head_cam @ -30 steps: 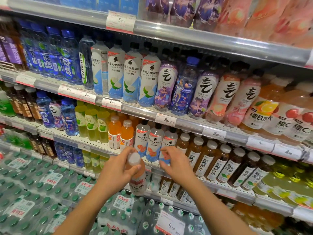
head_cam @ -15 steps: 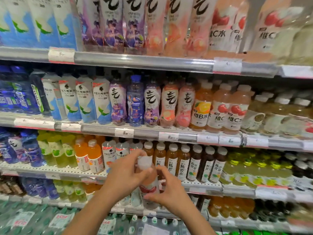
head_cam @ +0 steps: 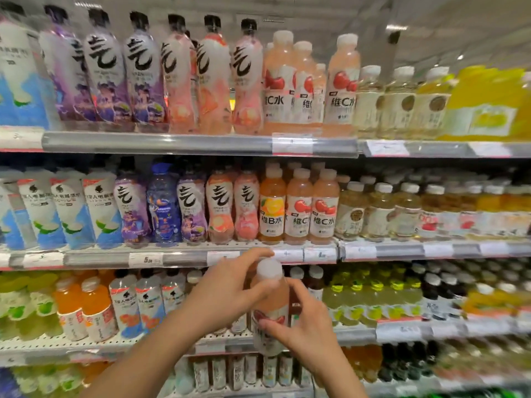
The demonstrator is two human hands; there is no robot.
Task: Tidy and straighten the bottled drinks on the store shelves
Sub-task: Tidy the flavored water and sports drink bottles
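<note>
A pink drink bottle [head_cam: 270,305] with a white cap is held upright in front of the shelves, level with the gap between the middle and lower rows, its label showing red fruit. The left hand [head_cam: 230,291] wraps around the bottle's neck and shoulder, fingers curled toward the cap, while the right hand [head_cam: 304,323] grips the lower body, thumb across the label and fingers behind. Both forearms rise from the bottom edge.

Just behind the bottle runs the middle shelf rail [head_cam: 178,258] with white price tags. On that shelf stand 2 matching pink bottles [head_cam: 311,208] with red fruit labels, next to 1 orange bottle [head_cam: 272,206] (its label shows a citrus slice). Left of these are black-capped curvy bottles [head_cam: 230,205] in peach and purple, and 1 blue bottle [head_cam: 163,203] among them. On the lower shelf at left stand 2 orange-juice bottles [head_cam: 83,308]. The top shelf [head_cam: 201,143] carries taller rows of the same kinds, somewhat blurred.
</note>
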